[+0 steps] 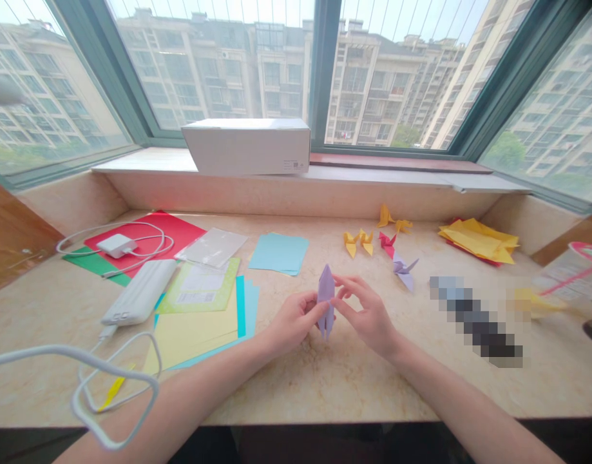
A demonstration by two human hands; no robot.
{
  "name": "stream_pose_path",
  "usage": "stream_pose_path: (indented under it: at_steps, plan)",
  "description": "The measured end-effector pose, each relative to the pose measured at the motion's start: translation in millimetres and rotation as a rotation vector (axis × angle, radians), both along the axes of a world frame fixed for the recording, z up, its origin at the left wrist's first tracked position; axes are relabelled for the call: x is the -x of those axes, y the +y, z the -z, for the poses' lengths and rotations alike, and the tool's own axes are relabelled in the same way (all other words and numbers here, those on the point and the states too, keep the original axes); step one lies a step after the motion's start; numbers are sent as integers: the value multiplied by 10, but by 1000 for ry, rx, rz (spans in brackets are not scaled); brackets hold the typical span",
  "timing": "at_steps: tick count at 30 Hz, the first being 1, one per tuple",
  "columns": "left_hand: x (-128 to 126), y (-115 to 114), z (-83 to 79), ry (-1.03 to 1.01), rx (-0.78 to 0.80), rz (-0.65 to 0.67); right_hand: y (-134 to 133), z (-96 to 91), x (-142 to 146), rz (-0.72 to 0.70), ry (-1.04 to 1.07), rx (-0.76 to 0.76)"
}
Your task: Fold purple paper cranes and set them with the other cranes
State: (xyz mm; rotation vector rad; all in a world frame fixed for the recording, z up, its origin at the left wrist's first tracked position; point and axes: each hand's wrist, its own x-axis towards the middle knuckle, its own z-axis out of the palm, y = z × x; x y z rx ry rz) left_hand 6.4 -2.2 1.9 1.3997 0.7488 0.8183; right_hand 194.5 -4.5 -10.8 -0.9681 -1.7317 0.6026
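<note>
A narrow, pointed piece of folded lilac paper [326, 293] stands upright between my two hands over the marble counter [334, 380]. My left hand [296, 322] pinches its lower part with thumb and fingers closed round it. From the right, my right hand [368, 312] pinches its middle edge, with the other fingers fanned out above. Finished paper cranes lie beyond: a lilac one [404, 269], a red one [386, 243] and yellow ones [358, 241].
Loose coloured sheets [279, 252] and a yellow-green stack [199, 309] lie at left with a white power bank [140, 291], charger and cable [116, 245]. A white box [247, 145] sits on the sill. A yellow paper pile [479, 240] lies far right.
</note>
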Motion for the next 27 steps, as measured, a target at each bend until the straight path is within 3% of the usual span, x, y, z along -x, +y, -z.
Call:
stream_pose_path:
  at_steps: [16, 27]
  plan:
    - [15, 16, -20, -12, 44, -9, 5, 45, -4, -23, -32, -34]
    - [16, -18, -3, -25, 60, 118, 11, 18, -30, 0, 38, 140]
